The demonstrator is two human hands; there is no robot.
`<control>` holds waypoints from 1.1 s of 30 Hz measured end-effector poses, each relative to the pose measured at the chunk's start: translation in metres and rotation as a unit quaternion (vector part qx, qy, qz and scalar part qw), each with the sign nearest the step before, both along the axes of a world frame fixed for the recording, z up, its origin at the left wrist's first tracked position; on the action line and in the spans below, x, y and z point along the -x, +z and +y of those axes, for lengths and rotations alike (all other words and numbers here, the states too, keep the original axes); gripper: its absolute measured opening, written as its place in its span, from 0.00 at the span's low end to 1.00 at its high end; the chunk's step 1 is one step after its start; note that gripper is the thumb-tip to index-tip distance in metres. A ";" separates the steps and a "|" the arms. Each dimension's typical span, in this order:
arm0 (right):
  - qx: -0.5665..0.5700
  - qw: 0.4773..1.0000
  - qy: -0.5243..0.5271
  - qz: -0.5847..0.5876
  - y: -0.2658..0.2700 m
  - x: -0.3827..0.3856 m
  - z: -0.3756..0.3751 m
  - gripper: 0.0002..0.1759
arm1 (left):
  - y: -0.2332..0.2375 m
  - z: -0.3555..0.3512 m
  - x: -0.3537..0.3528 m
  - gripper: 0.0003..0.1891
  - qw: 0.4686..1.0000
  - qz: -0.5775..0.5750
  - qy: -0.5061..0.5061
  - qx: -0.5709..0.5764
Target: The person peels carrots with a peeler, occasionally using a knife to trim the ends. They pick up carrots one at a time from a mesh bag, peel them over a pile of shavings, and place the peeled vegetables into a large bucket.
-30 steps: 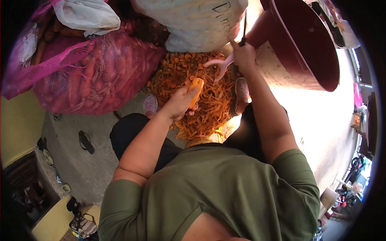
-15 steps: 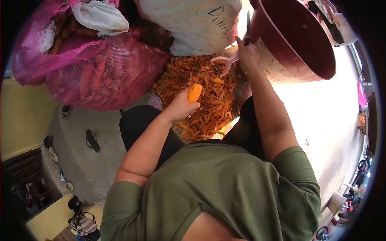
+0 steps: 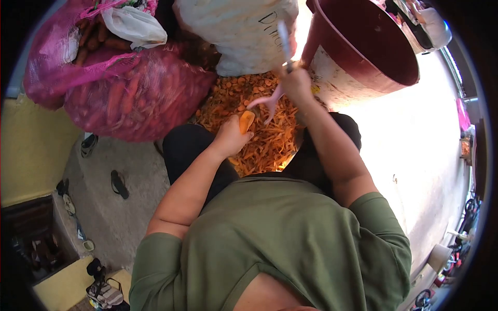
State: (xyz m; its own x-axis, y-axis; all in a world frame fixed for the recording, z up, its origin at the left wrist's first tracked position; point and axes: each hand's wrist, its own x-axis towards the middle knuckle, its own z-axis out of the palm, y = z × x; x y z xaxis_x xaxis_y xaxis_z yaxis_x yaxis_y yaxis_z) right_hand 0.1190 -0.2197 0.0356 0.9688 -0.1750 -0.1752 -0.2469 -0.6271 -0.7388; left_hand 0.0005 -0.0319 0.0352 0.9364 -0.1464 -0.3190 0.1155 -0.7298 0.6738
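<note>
My left hand (image 3: 231, 138) is closed around a peeled orange carrot (image 3: 246, 123), its upper end sticking out of the fist. In my closed right hand (image 3: 296, 87) are two tools: a pink Y-shaped peeler (image 3: 271, 103), pointing down-left near the carrot but apart from it, and a knife (image 3: 284, 44) whose blurred blade points up. The right fingers partly hide both handles. Below the hands lies a heap of carrot peelings (image 3: 270, 147), with round carrot slices (image 3: 267, 83) at its far side.
A pink mesh sack (image 3: 140, 98) full of carrots stands on the left, a white plastic bag (image 3: 135, 26) on top. Beyond the heap is a white sack (image 3: 249, 36) with handwriting. A large dark-red tub (image 3: 358, 67) leans at right. One slipper (image 3: 119, 184) lies on the concrete floor.
My right hand has moved left and slightly down, bringing the peeler close to the carrot, and the knife has swung along. My left hand still holds the carrot, little moved.
</note>
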 end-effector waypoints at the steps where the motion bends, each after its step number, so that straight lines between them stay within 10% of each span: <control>1: 0.021 0.998 0.020 -0.052 -0.001 0.010 0.009 0.30 | -0.001 -0.004 -0.002 0.20 0.999 -0.028 -0.007 -0.014; 6: 0.026 0.993 -0.116 0.013 -0.011 -0.009 -0.042 0.27 | 0.014 -0.022 -0.002 0.18 0.996 -0.032 -0.029 -0.073; 12: 0.095 0.992 0.064 0.052 0.003 0.023 -0.052 0.25 | 0.045 -0.030 -0.045 0.23 0.995 -0.084 -0.029 0.036; 15: -0.042 0.982 0.093 0.157 -0.001 0.043 -0.039 0.23 | 0.135 -0.066 -0.099 0.18 0.981 0.011 -0.023 0.193; 17: -0.105 0.972 0.095 0.189 -0.035 0.041 -0.037 0.21 | 0.165 -0.089 -0.123 0.17 0.815 -0.093 -0.096 0.563; 20: -0.268 0.949 -0.016 0.166 -0.029 0.034 -0.041 0.18 | 0.202 -0.102 -0.127 0.16 0.807 -0.337 -0.192 0.445; 23: -0.303 0.944 -0.021 0.127 -0.039 0.020 -0.050 0.18 | 0.169 -0.080 -0.111 0.14 0.955 -0.110 -0.213 0.172; 26: -0.346 0.931 0.006 0.119 -0.041 0.015 -0.042 0.18 | 0.083 -0.063 -0.099 0.26 0.972 -0.100 -0.203 -0.062; 33: -0.281 0.944 0.039 0.166 0.003 0.020 -0.012 0.16 | 0.014 -0.033 -0.068 0.18 0.983 0.104 -0.119 0.089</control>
